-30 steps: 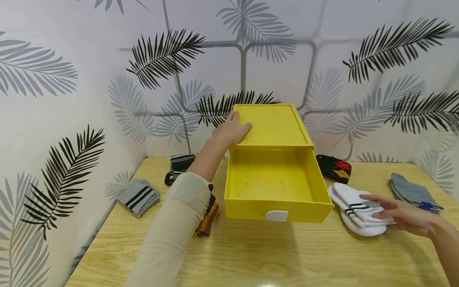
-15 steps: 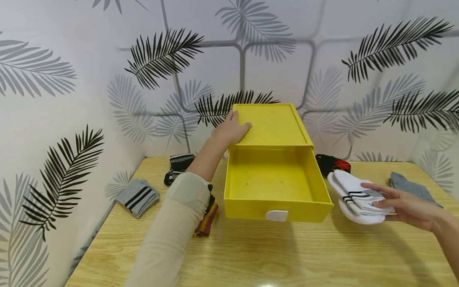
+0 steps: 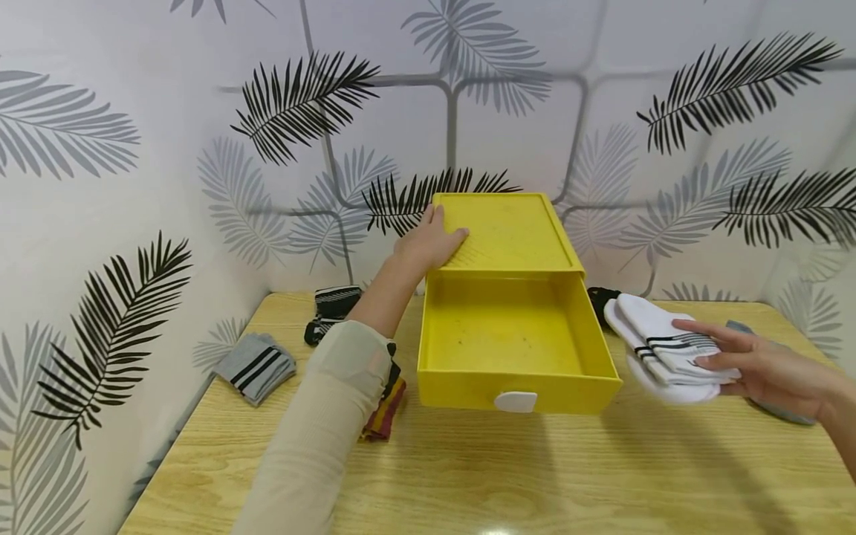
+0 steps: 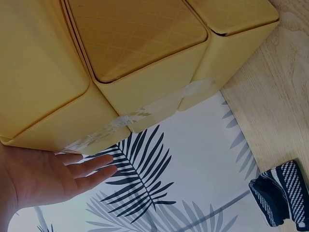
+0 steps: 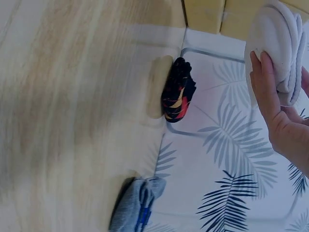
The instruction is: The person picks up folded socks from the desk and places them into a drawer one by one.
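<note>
My left hand [image 3: 431, 241] rests on the top left edge of a yellow drawer unit [image 3: 508, 230], fingers extended over the side. From the left wrist view, the fingers of this hand [image 4: 53, 176] stretch along the unit's taped side. The drawer [image 3: 461, 390] is pulled out, its inside bare, with a white handle [image 3: 516, 402] on the front. My right hand [image 3: 779, 371] pinches folded white socks [image 3: 669, 342] with black stripes, thumb above and fingers below. They hang above the table, right of the drawer. The right wrist view shows the white socks [image 5: 273, 43] held off the wooden surface.
Grey striped socks [image 3: 255, 368], black-and-white socks [image 3: 337, 302] and maroon-yellow socks [image 3: 384, 412] lie left of the unit on the wooden table [image 3: 508, 475]. Right of it are dark argyle socks [image 5: 178, 92] and blue-grey socks [image 5: 137, 205]. A leaf-patterned wall [image 3: 521, 134] stands behind.
My right hand has lifted the white socks off the table and moved them up and slightly left, covering more of the argyle and blue-grey socks. My left hand has stayed in place.
</note>
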